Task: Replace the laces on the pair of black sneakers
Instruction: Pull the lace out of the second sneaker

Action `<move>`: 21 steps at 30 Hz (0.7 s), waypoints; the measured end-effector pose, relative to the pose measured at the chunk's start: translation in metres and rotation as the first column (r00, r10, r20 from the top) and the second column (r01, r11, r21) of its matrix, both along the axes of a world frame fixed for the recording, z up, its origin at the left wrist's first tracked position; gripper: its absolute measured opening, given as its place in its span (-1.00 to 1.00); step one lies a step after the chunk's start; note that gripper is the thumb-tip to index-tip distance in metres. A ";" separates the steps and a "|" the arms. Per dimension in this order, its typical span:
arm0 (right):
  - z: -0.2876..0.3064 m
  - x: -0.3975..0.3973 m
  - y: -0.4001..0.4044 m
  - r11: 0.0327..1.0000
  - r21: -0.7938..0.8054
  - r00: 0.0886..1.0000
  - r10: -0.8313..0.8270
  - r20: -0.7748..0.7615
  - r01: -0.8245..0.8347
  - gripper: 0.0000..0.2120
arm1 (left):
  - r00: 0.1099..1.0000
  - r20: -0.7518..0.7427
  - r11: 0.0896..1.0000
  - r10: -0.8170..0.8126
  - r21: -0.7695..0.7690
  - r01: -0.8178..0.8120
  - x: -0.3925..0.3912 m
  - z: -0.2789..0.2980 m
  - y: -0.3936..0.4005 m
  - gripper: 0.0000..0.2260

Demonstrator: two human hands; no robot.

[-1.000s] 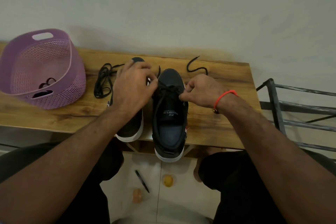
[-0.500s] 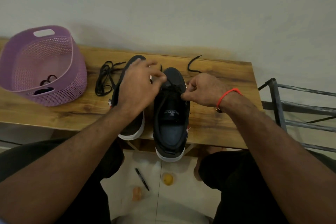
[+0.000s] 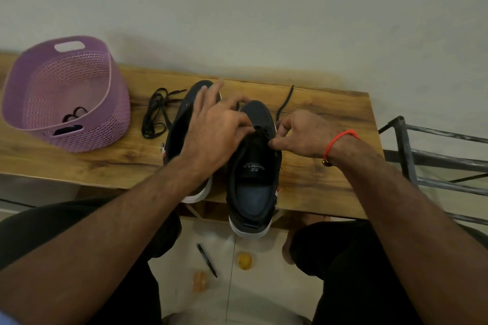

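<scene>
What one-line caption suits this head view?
Both hands, left and right, thread a black lace on the right-side sneaker; purple basket nearby.

Taking the right sneaker (image 3: 253, 166) as my mark: to its right the wooden table (image 3: 330, 179) lay bare as far as the edge, where a metal rack (image 3: 422, 155) closed off that side. Just left of it the other sneaker (image 3: 182, 124) stood close beside, and left of that a loose bundle of laces (image 3: 155, 113) and the purple basket (image 3: 66, 92) blocked the way. Behind its toe, a lace end (image 3: 285, 99) crossed a narrow strip before the wall.
</scene>
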State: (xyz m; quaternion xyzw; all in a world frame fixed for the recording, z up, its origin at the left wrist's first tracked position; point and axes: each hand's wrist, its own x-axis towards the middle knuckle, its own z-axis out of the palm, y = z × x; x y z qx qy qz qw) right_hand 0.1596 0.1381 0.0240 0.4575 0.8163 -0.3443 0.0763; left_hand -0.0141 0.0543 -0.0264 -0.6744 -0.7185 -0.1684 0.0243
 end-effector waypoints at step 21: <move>0.002 0.000 -0.002 1.000 0.004 1.000 0.029 0.011 -0.029 -0.89 | 0.965 0.001 0.957 0.263 0.129 -0.261 -0.043 0.015 0.001 -0.76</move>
